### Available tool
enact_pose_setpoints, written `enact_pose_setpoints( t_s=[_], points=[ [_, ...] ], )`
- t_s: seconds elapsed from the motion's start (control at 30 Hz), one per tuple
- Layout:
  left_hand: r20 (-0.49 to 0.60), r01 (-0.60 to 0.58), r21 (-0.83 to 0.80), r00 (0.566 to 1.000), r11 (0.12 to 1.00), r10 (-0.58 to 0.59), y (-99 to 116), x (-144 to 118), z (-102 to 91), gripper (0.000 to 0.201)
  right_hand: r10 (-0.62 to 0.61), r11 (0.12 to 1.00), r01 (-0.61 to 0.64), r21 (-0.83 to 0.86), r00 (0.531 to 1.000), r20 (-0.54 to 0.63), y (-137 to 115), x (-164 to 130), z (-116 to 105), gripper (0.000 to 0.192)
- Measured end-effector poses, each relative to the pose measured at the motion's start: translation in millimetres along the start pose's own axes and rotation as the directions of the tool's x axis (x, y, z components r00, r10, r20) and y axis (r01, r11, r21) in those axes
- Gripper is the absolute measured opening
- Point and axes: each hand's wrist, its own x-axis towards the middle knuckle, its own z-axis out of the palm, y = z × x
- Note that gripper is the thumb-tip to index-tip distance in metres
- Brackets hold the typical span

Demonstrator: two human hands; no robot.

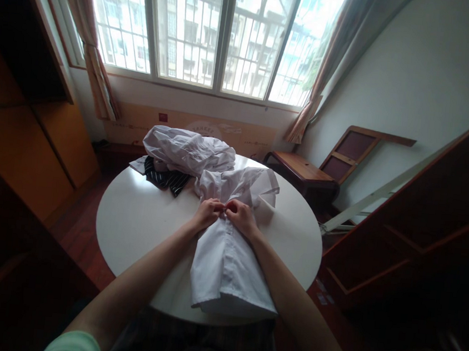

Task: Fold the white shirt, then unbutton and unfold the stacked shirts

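A white shirt lies on the round white table, its hem toward me and hanging at the near edge. My left hand and my right hand meet at the shirt's front strip, fingertips pinching the cloth close together. Both are closed on it; any button between the fingers is too small to make out. Beyond my hands the upper part of the shirt is bunched, with a sleeve spread to the right. Behind it rests a heap of white clothing, and a black striped tie lies at its front.
A wooden chair stands against the right wall past the table. Dark wooden furniture leans in at the right, near a pale ladder-like frame. Orange cabinets stand left, and a barred window fills the back.
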Motion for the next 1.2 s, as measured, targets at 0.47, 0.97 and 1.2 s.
enact_pose_setpoints(
  t_s=[0.47,0.97,1.2],
  points=[
    [0.021,-0.029,0.016,0.999,0.999,0.028,4.9,-0.9,-4.5,0.013,-0.038,0.999,0.038,0.006,0.999,-0.006,5.6,0.7,2.7,0.012],
    [0.007,-0.037,0.098,0.999,0.994,0.036,5.4,-1.2,-2.4,0.012,-0.097,0.994,0.098,0.043,0.995,-0.007,4.2,0.7,1.0,0.004],
    [0.015,-0.030,0.114,0.999,0.993,0.029,5.9,-0.9,-2.9,0.011,-0.089,0.996,0.088,0.026,0.996,0.013,0.2,0.1,-0.7,0.006]
  ],
)
